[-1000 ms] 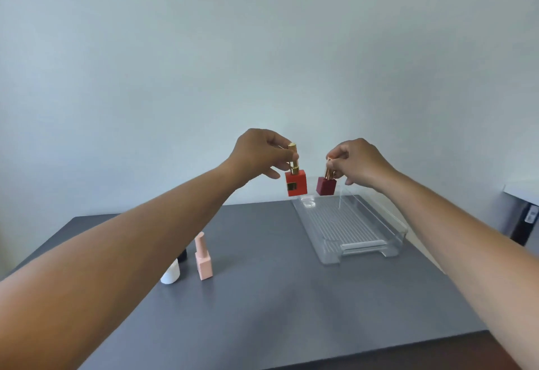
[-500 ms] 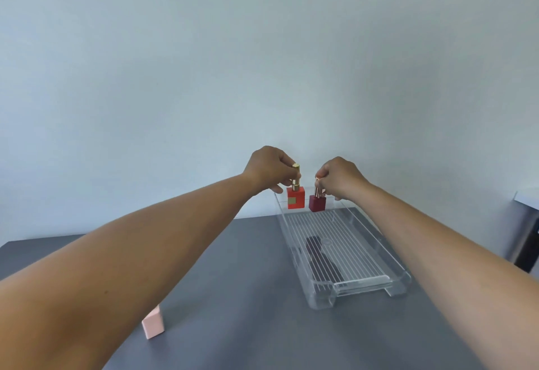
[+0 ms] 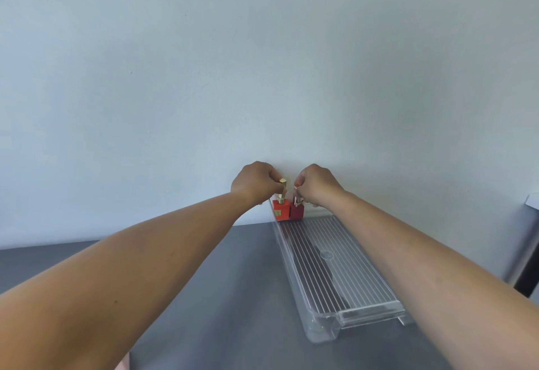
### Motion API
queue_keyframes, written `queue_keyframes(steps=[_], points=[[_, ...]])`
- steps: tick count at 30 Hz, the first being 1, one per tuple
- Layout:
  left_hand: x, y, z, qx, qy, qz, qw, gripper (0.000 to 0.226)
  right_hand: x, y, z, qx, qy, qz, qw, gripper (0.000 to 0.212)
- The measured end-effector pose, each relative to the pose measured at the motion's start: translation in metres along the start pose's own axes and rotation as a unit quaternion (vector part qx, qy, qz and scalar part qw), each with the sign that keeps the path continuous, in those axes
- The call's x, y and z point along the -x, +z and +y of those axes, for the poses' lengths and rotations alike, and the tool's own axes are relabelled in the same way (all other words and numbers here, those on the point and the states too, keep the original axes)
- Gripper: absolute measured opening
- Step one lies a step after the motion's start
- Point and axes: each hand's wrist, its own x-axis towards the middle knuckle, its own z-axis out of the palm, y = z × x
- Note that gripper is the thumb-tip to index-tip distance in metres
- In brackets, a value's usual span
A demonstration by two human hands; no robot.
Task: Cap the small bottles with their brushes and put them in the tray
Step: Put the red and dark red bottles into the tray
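A clear plastic tray point(image 3: 320, 331) with a ribbed floor lies lengthwise on the grey table point(image 3: 233, 296). At its far end stand two small square bottles side by side: a bright red bottle point(image 3: 281, 211) with a gold cap and a dark red bottle point(image 3: 297, 212) with a gold cap. My left hand point(image 3: 254, 183) pinches the gold cap of the bright red bottle. My right hand point(image 3: 316, 184) pinches the cap of the dark red bottle, mostly hiding it. Both bottles sit low in the tray's far left corner.
A plain pale wall rises right behind the tray's far end. A pink object's corner point(image 3: 126, 365) peeks out under my left forearm at the bottom edge. Another table's white edge point(image 3: 532, 202) shows at far right.
Both hands moved forward and down, carrying the two red bottles from above the tray into its far end. The view tilted up, so the pink and white bottles left the frame.
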Motion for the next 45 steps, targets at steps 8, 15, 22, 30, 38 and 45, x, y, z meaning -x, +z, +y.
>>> queue_keyframes(steps=[8, 15, 22, 30, 38, 45], points=[[-0.005, 0.006, -0.004, -0.002, -0.004, 0.011, 1.000, 0.013, -0.006, 0.007, 0.007, -0.008, -0.007, 0.014, 1.000, 0.014], [-0.001, 0.006, 0.000, 0.011, -0.009, 0.003, 1.000, 0.022, -0.002, 0.005, 0.008, 0.003, -0.012, 0.021, 1.000, 0.018], [0.013, -0.018, 0.006, 0.023, 0.003, 0.011, 1.000, 0.028, 0.014, -0.013, 0.006, 0.000, -0.004, 0.050, 0.999, 0.028], [0.081, -0.091, 0.006, 0.054, 0.040, 0.025, 0.997, 0.009, 0.067, -0.028, -0.028, -0.051, -0.062, 0.079, 0.994, 0.017], [0.183, -0.160, -0.009, 0.046, 0.058, 0.038, 0.997, 0.007, 0.141, -0.013, -0.093, -0.137, -0.104, 0.072, 0.982, 0.012], [0.256, -0.199, -0.055, 0.036, 0.028, 0.062, 0.997, 0.005, 0.207, 0.027, -0.135, -0.190, -0.109, -0.021, 0.976, 0.011]])
